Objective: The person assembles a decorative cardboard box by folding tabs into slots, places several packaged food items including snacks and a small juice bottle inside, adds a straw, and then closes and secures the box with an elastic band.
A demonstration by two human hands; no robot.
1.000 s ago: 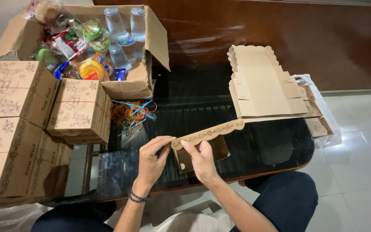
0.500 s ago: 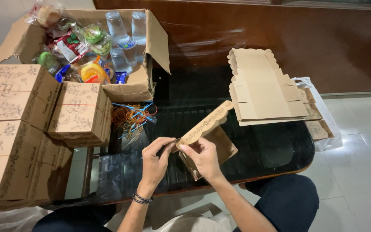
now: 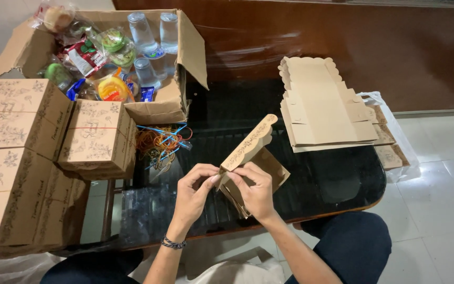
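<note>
Holding a half-folded brown cardboard box (image 3: 253, 158) above the near edge of the dark glass table (image 3: 342, 184), both hands pinch it at its lower left corner. Left hand (image 3: 193, 192): fingers curled shut on the scalloped flap's end. Right hand (image 3: 258, 192): fingers closed over the box body. Just beyond lie coloured rubber bands (image 3: 158, 142). Flat box blanks (image 3: 324, 105) are stacked to the right; finished printed boxes (image 3: 98, 139) and an open carton of snacks and water cups (image 3: 169, 102) stand left
</note>
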